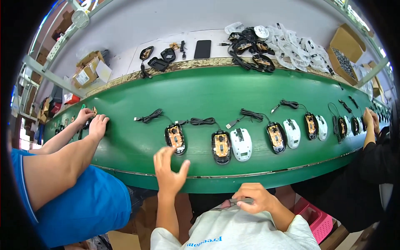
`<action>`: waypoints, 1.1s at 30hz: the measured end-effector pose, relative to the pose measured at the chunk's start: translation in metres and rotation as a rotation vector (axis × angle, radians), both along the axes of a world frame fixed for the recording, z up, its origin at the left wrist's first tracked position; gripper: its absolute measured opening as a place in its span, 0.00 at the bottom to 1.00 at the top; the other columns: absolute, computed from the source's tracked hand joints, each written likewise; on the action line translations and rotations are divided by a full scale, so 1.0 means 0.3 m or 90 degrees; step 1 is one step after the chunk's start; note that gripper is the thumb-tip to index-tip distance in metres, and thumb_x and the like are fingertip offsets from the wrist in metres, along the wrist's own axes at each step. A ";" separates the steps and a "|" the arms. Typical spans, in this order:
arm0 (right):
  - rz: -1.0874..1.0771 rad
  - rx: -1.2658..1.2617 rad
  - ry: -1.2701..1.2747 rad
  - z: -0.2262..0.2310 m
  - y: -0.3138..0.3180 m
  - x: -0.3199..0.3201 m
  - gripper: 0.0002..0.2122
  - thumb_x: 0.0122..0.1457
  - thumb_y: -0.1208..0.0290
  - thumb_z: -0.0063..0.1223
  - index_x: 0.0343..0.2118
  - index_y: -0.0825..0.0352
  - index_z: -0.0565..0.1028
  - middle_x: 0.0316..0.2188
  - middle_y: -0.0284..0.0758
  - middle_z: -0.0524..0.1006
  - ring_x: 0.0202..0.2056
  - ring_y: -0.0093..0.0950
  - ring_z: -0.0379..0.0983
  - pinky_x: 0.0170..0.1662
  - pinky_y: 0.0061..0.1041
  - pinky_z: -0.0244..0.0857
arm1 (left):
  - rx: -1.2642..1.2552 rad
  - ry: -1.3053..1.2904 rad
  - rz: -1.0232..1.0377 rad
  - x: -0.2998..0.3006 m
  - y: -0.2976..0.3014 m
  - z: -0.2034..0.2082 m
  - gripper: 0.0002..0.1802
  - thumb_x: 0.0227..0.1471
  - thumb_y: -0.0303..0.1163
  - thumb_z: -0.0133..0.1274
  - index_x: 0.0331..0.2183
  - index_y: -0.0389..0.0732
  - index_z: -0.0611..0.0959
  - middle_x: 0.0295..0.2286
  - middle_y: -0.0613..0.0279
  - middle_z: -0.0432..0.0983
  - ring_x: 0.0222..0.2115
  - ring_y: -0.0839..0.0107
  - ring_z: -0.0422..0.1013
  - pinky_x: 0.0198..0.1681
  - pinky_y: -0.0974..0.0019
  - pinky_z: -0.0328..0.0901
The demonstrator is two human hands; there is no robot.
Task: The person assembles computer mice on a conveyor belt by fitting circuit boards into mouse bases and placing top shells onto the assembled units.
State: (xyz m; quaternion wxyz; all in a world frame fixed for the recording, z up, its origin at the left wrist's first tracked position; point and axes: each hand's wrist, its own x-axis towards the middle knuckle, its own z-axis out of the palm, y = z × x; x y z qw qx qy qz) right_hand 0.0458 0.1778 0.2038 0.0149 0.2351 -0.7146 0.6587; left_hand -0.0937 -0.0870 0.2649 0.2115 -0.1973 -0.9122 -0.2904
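- Pale grey cloth, the wearer's shirt point(237, 229), fills the bottom centre of my view; before it I see the right hand point(259, 199), fingers half curled, and I cannot tell whether it grips anything.
- A pink basket point(321, 228) sits at the lower right.
- Left of centre, the left hand point(170, 171) has thumb and fingers spread, holding nothing; its fingertips are by the near end of an opened mouse point(174, 135), though I cannot make out contact.
- That mouse lies on the green counter point(187, 91), amber board bared, black cable point(153, 116) coiled up and left of it.
- From centre to right I follow a row of more opened mice point(221, 147), with white shells point(241, 144) beside them.
- At the frame's left, a blue-shirted co-worker point(87, 204) has both hands at small parts; at the right edge, I see a black-sleeved person's hands point(369, 119).
- Beyond, at upper centre, a black phone point(202, 49) lies left of tangled black cables and clear plastic parts point(287, 46).
- Upper right, an open cardboard box point(349, 39) holds small grey pieces.
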 end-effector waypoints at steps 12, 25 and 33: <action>-0.142 0.122 0.103 0.024 -0.119 -0.116 0.06 0.47 0.80 0.59 0.31 0.67 0.80 0.24 0.32 0.77 0.21 0.28 0.68 0.28 0.24 0.64 | -0.096 -0.043 0.034 -0.081 -0.036 -0.065 0.32 0.39 0.39 0.70 0.47 0.40 0.79 0.46 0.45 0.69 0.45 0.50 0.67 0.48 0.54 0.66; -0.416 0.346 0.167 0.076 -0.362 -0.259 0.15 0.45 0.75 0.63 0.40 0.64 0.79 0.37 0.33 0.75 0.28 0.27 0.68 0.27 0.23 0.63 | -0.098 -0.133 -0.064 0.064 -0.073 -0.031 0.37 0.36 0.43 0.71 0.50 0.44 0.78 0.53 0.46 0.66 0.52 0.46 0.63 0.55 0.46 0.60; -0.438 0.375 0.184 0.050 -0.403 -0.255 0.17 0.43 0.75 0.64 0.41 0.63 0.80 0.41 0.34 0.74 0.29 0.27 0.66 0.26 0.21 0.63 | -0.124 -0.104 -0.154 0.013 -0.113 -0.087 0.38 0.36 0.44 0.71 0.51 0.46 0.78 0.61 0.45 0.60 0.58 0.42 0.58 0.61 0.42 0.55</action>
